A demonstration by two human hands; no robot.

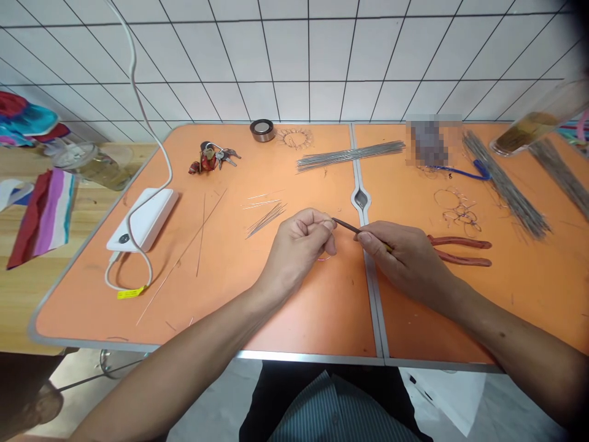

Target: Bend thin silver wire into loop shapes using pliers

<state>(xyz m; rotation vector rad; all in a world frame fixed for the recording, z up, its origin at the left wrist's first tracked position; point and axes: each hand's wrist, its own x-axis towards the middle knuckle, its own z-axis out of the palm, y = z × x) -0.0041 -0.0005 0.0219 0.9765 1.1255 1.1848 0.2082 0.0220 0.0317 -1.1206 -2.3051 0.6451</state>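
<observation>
One dark thin tool (346, 225) is at the centre of the frame. The right hand (398, 245) has its fingers closed around it; the left hand (309, 233) has its fingers narrow at the tip, but I cannot tell what they pinch. Below both hands, a wide part of the orange table (317, 325) reaches to its front edge (317, 357). Right of centre lies one pair of red-handled pliers (464, 243). Higher are one wire bundle (350, 155) and one tape roll (262, 130); at upper right, two larger bundles (506, 184).
</observation>
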